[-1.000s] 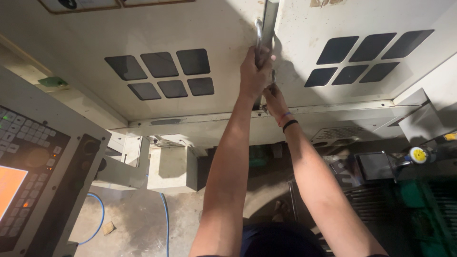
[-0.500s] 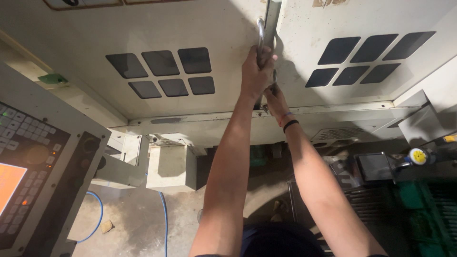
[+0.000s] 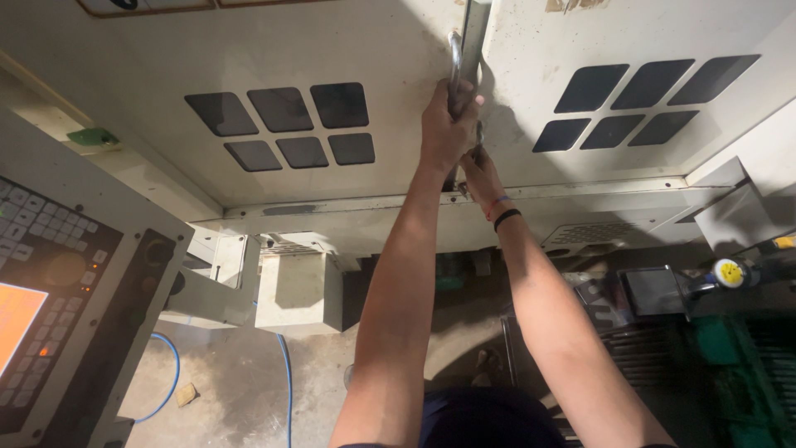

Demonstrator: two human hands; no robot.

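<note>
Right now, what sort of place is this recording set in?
Probably a machine shop or factory floor. The left hand grips a metal bar handle on a cream sheet-metal machine door with dark square windows; a grey keypad control panel with an orange screen stands alongside.

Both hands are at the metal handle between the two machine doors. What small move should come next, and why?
Probably a steady sideways pull with the left hand, to slide the left door. That hand is closed around the metal handle by the gap between the doors, and the right hand sits just below it at the door edge, apparently at a latch, though that spot is hidden. The doors look nearly shut.
</note>
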